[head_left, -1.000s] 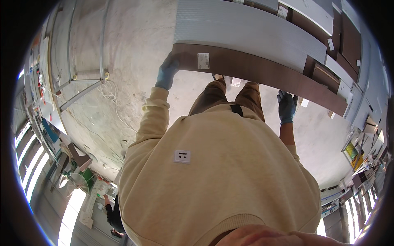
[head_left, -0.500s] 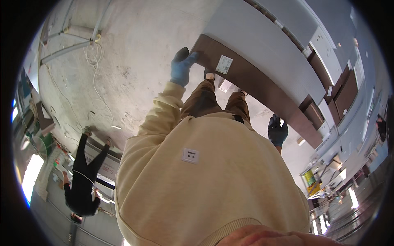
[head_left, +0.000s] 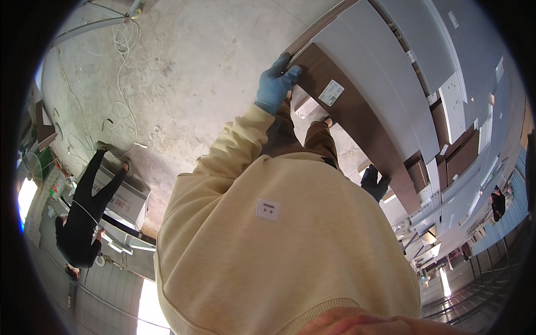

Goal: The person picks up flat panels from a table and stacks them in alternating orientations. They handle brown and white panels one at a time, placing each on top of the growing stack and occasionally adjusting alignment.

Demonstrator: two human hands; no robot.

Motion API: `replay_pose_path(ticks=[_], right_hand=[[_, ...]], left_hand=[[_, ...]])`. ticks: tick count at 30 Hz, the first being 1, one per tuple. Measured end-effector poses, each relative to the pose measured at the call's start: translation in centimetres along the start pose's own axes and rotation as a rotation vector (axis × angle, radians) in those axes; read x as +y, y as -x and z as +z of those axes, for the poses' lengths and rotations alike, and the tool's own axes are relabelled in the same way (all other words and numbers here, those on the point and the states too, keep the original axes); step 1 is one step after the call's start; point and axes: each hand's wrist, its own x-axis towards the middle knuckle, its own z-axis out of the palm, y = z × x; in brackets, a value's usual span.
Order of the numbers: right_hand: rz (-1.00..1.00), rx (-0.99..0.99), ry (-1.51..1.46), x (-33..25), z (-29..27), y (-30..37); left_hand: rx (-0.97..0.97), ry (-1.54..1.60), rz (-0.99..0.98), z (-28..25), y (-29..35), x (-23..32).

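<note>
A long brown panel [head_left: 365, 120] with a white label [head_left: 331, 92] slants in front of my legs, from upper left to lower right. My left hand [head_left: 274, 89], in a blue glove with dark fingertips, is wrapped around the panel's upper left end. Close to the panel's near edge, toward its lower right end, is my right hand [head_left: 375, 183] in a black glove. Its fingers are apart and nothing shows in it; whether it touches the panel I cannot tell.
Stacks of grey boards [head_left: 379, 72] lie beyond the panel, with more brown pieces [head_left: 460, 156] at right. A loose white cord [head_left: 120, 78] trails over the concrete floor [head_left: 190, 72]. At left, a person in black [head_left: 86, 218] stands beside a large carton [head_left: 125, 204].
My left hand has moved right with its end of the brown panel, and the panel slants more steeply. My right hand has shifted slightly down and left. The view has turned somewhat.
</note>
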Motion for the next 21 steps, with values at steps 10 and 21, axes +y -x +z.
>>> replay_pose_path(ticks=[10, 21], right_hand=[[0.004, -0.047, -0.032, 0.2, -0.3, -0.1], [0.064, -0.135, -0.185, 0.1, -1.7, -1.4]], left_hand=[[-0.047, 0.066, 0.068, -0.1, -0.2, -0.2], [-0.068, 0.014, -0.007, 0.1, 0.1, 0.8]])
